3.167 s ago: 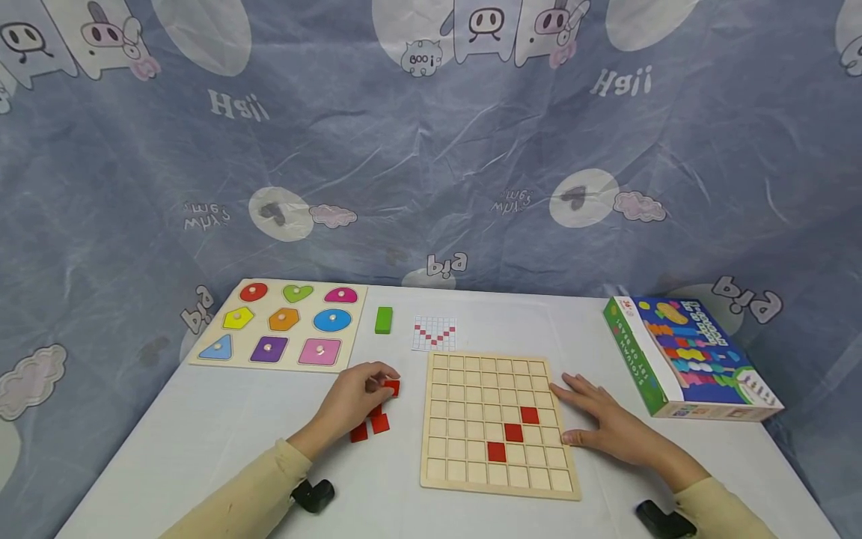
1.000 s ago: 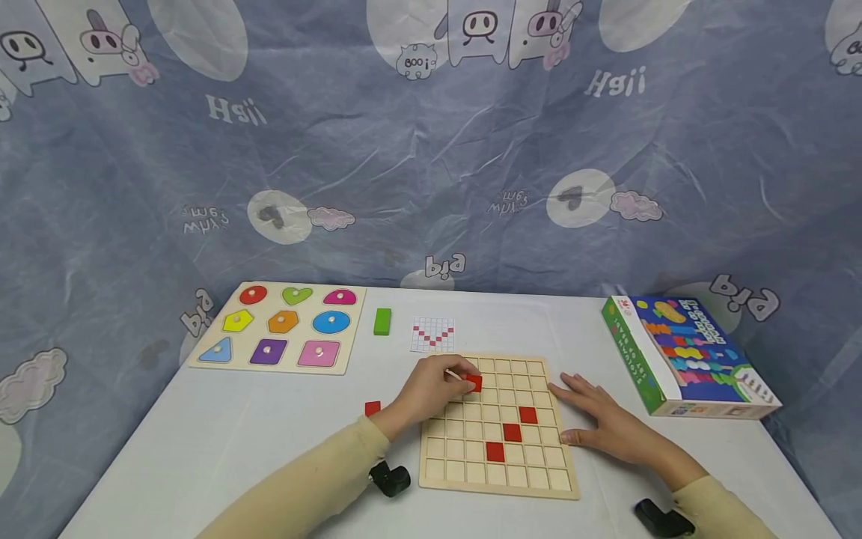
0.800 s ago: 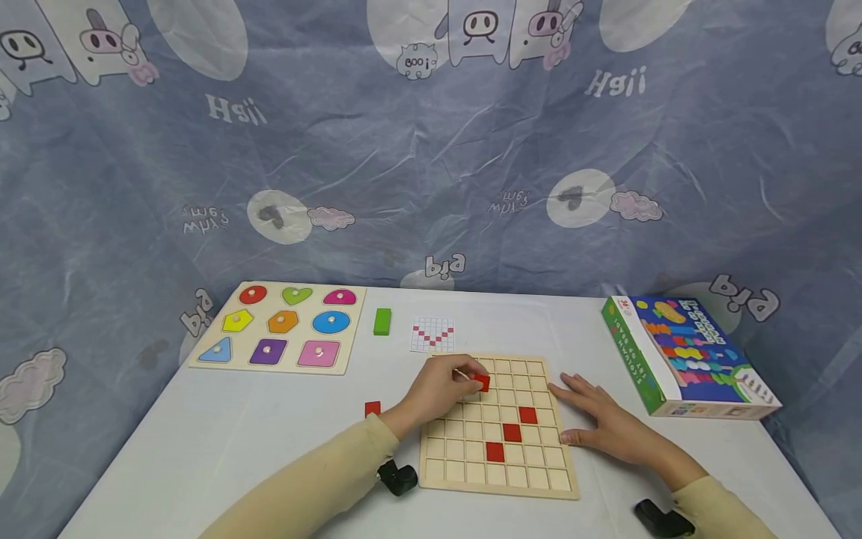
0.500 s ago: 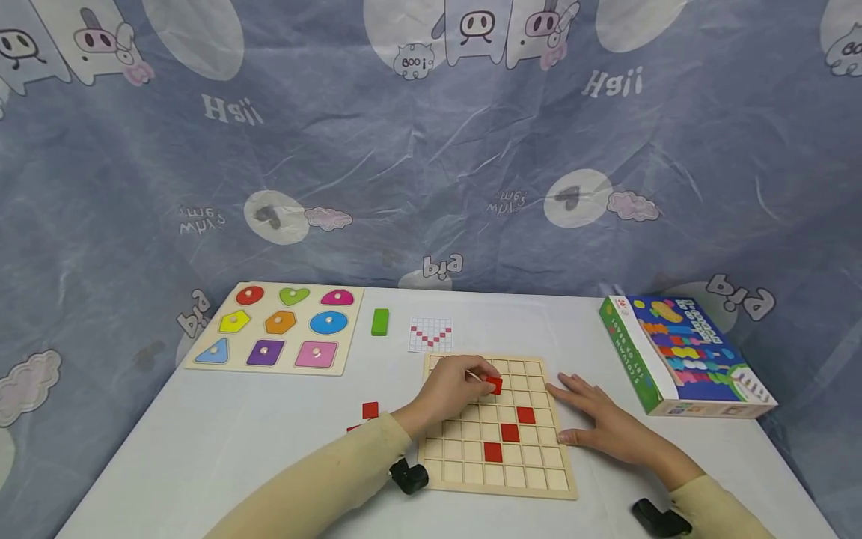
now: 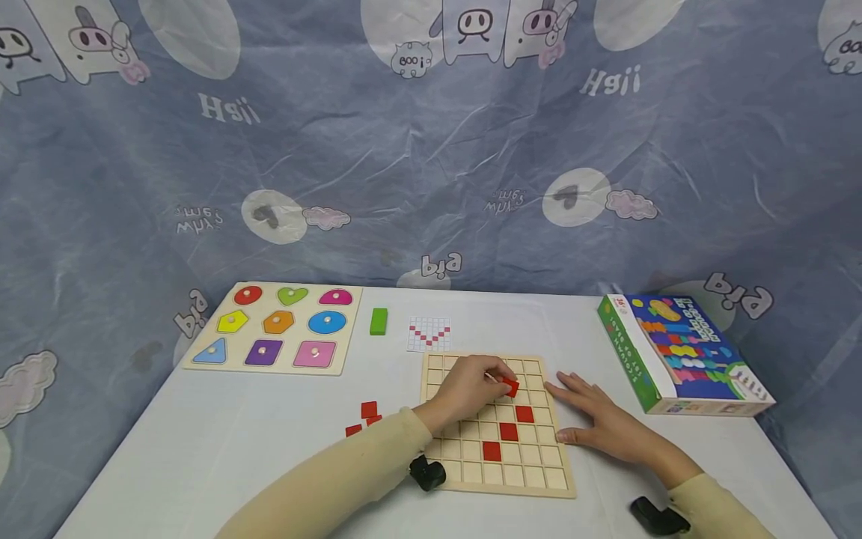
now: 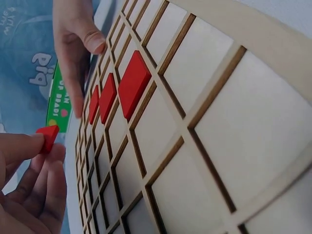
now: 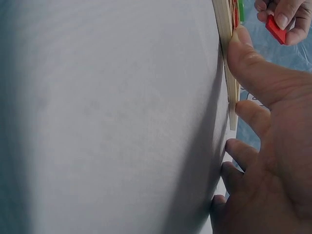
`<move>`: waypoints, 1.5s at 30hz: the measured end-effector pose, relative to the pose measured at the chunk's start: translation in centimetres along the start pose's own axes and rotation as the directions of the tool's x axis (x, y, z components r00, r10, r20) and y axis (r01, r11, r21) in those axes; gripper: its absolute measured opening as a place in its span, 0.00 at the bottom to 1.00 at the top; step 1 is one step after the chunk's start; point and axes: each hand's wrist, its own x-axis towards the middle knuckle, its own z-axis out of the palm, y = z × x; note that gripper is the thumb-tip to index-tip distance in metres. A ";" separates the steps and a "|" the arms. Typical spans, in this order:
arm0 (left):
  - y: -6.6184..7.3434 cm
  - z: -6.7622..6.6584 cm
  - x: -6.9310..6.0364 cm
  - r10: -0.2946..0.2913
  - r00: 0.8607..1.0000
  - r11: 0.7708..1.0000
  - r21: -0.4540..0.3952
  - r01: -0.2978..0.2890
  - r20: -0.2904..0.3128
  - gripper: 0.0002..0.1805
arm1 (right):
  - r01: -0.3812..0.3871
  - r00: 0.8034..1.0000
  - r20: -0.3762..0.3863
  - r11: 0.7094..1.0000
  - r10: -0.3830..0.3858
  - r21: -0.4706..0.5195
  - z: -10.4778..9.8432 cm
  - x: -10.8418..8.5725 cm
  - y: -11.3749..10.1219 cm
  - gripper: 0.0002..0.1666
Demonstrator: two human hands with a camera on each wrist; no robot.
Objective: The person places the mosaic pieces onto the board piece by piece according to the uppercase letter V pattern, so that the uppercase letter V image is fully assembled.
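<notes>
My left hand (image 5: 471, 388) pinches a red square tile (image 5: 512, 386) between thumb and fingers, held above the upper right part of a wooden grid board (image 5: 498, 492). In the left wrist view the pinched tile (image 6: 48, 138) is clear of the board's surface. Three red tiles (image 5: 509, 432) lie in cells of the grid in a diagonal line. My right hand (image 5: 602, 423) is spread along the board's right edge; in the right wrist view its thumb and index finger touch that edge (image 7: 225, 44).
Several loose red tiles (image 5: 369, 409) lie left of the board, partly behind the left sleeve. Behind are a pattern card (image 5: 429, 334) with a red V, a green block (image 5: 378, 322) and a shape puzzle (image 5: 353, 329). A toy box (image 5: 687, 355) stands at the right.
My left hand has picked up a red tile from the loose ones and carried it rightward over the board. The right hand has stayed at the board's edge.
</notes>
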 end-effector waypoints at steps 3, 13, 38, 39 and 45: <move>0.0 0.5 0.3 0.007 1.000 1.000 0.007 -0.008 0.002 0.06 | -0.001 1.000 0.000 1.000 0.001 0.000 0.0 0.0 0.0 0.49; -0.1 1.5 1.2 -0.012 1.000 1.000 0.000 0.012 0.013 0.05 | 0.002 1.000 0.001 1.000 -0.002 0.002 0.0 0.0 0.0 0.49; 1.0 3.7 3.6 -0.042 0.998 0.980 0.197 0.033 0.041 0.04 | 0.022 1.000 -0.005 1.000 -0.022 0.015 0.0 -0.2 0.2 0.48; 1.0 3.8 3.6 -0.043 0.998 0.978 0.207 0.034 0.041 0.04 | 0.025 1.000 -0.005 1.000 -0.025 0.017 0.0 -0.2 0.2 0.48; 1.1 4.4 3.8 -0.030 0.998 0.968 0.252 0.017 0.047 0.03 | 0.035 0.999 -0.008 0.999 -0.035 0.017 0.0 -0.2 0.2 0.48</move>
